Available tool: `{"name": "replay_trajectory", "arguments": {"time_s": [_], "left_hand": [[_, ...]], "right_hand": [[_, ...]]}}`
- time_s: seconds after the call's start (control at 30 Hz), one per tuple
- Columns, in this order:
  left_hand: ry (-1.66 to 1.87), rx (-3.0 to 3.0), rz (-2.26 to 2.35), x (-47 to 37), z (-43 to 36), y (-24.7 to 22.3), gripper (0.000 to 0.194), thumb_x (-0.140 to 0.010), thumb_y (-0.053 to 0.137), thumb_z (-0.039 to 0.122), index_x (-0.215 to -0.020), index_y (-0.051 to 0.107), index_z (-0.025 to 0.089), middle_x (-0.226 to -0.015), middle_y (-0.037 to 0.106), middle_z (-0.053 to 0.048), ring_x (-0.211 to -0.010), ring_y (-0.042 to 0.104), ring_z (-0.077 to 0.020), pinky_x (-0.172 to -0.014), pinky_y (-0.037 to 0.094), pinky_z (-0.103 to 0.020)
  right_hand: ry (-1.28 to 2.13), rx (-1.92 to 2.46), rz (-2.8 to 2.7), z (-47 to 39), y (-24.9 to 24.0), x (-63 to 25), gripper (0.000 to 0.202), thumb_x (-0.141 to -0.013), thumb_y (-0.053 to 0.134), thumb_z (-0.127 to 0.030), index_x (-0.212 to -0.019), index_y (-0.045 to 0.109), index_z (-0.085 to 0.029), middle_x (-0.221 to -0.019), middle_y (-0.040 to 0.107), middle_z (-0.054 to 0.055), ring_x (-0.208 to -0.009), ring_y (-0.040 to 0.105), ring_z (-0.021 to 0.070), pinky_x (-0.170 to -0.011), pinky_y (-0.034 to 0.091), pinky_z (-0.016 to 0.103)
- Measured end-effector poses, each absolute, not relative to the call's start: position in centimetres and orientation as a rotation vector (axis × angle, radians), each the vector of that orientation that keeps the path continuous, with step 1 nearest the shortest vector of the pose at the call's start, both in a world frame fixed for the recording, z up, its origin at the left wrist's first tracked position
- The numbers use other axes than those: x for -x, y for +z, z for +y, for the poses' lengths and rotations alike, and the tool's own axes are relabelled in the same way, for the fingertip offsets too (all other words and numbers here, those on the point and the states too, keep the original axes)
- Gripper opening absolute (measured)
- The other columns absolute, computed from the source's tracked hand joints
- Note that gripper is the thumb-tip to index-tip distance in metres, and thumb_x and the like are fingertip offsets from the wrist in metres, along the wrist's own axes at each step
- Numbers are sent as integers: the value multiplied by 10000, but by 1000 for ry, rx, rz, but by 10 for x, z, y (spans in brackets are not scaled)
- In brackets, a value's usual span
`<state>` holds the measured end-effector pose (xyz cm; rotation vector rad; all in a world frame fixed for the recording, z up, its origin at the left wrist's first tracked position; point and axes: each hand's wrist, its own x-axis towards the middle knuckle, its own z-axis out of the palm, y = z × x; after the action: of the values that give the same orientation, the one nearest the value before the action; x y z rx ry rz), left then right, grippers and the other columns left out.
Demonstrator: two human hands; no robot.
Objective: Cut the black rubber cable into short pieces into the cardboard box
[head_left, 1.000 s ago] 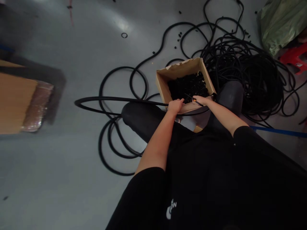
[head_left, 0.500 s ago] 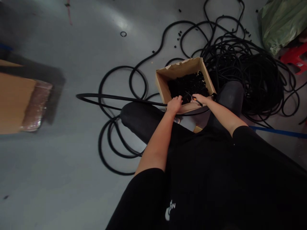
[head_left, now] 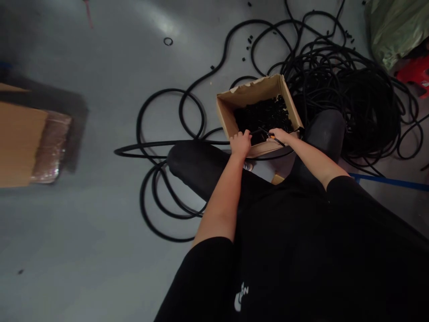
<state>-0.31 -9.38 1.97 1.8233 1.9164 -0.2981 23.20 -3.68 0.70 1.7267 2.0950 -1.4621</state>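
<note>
My left hand (head_left: 240, 144) is closed round a black rubber hose (head_left: 211, 142) near the box's front left edge. A short end of the hose sticks out past the fingers, toward the right. In my right hand (head_left: 281, 135) is a cutter (head_left: 276, 140) with black and orange handles; whether it is scissors or pliers is too small to tell. Its dark jaws point left, close to the hose end. Both hands are over the near side of an open cardboard box (head_left: 224, 117). Many short black pieces (head_left: 263, 114) lie inside it.
Loose hose loops (head_left: 138, 118) lie on the grey floor at left, and a big tangled hose pile (head_left: 362, 103) at right. A cardboard carton (head_left: 22, 143) stands far left. A green bag (head_left: 398, 27) and a red stool (head_left: 414, 74) are top right. My knees flank the box.
My left hand has shifted slightly, and the hose end now shows beyond its fingers toward the cutter. The hose loop at left has slid right and lower. My right hand keeps the cutter.
</note>
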Motion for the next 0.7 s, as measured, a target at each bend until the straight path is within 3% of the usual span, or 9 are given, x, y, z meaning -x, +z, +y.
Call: {"name": "replay_trajectory", "arguments": {"time_s": [0.3, 0.47, 0.7], "left_hand": [[-240, -1761, 1858, 0, -91, 16, 514, -1327, 441, 254, -1756, 691, 121, -1756, 772, -322, -1702, 708, -443, -1427, 561, -551], [-167, -1733, 1860, 3, -90, 15, 532, -1272, 475, 163, -1760, 678, 101, -1818, 738, -305, -1724, 682, -420, -1447, 553, -532], [-112, -1704, 1826, 2, -91, 16, 476, -1317, 504, 192, -1750, 689, 128, -1773, 781, -278, -1675, 756, -402, -1420, 587, -495]], "right_hand": [[-1781, -1729, 1869, -37, 14, -228, 290, -1191, 822, -101, -1062, 591, -220, -780, 552, -81, -624, 593, 105, -553, 481, 147], [-1837, -1697, 1774, -39, 9, -225, 320, -1125, 840, -38, -1063, 580, -213, -852, 575, -72, -665, 630, 92, -586, 521, 124], [-1826, -1614, 1747, -40, -4, -219, 391, -1175, 945, -220, -1018, 586, -218, -792, 598, -50, -665, 637, 120, -568, 494, 144]]}}
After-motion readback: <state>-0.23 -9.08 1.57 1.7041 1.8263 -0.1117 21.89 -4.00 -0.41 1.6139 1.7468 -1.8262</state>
